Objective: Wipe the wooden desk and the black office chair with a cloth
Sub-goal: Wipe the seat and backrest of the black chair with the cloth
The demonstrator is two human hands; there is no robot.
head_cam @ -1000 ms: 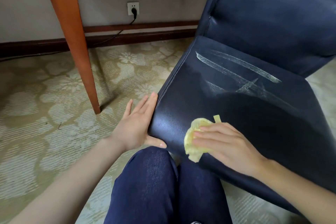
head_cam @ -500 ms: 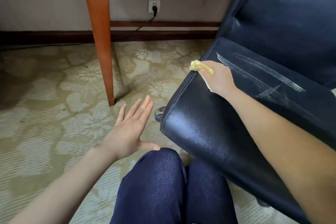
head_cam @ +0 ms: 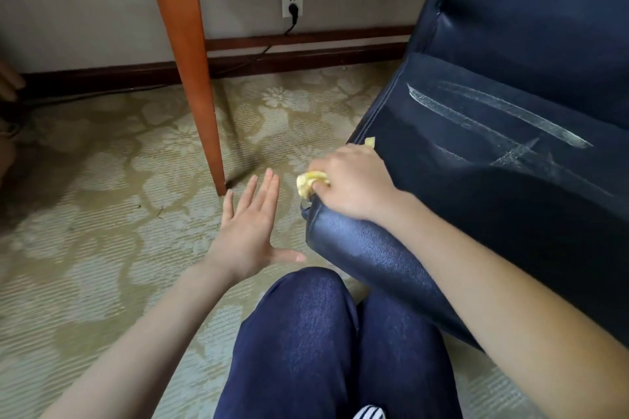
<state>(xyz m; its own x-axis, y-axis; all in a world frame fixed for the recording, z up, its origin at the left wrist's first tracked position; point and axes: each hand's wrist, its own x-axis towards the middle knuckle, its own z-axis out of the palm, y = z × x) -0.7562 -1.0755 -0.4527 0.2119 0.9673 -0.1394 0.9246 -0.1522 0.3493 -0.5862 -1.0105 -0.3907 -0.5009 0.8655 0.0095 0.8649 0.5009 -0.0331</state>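
1. The right hand is clutching the yellow cloth against the chair seat edge, centre frame.
2. The left hand is hovering, fingers spread, holding nothing.
3. White streaks are remaining at right; wiping looks unfinished.

A pale floral-patterned carpet covers the floor; a wooden desk leg stands on it, and a dark cable seems to run along the skirting.

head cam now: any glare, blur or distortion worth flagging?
Head view: soft glare on the chair seat front edge; the right hand and yellow cloth slightly motion-blurred; the desk leg leans from wide-angle distortion and casts a short shadow on the carpet; the left hand fairly sharp.
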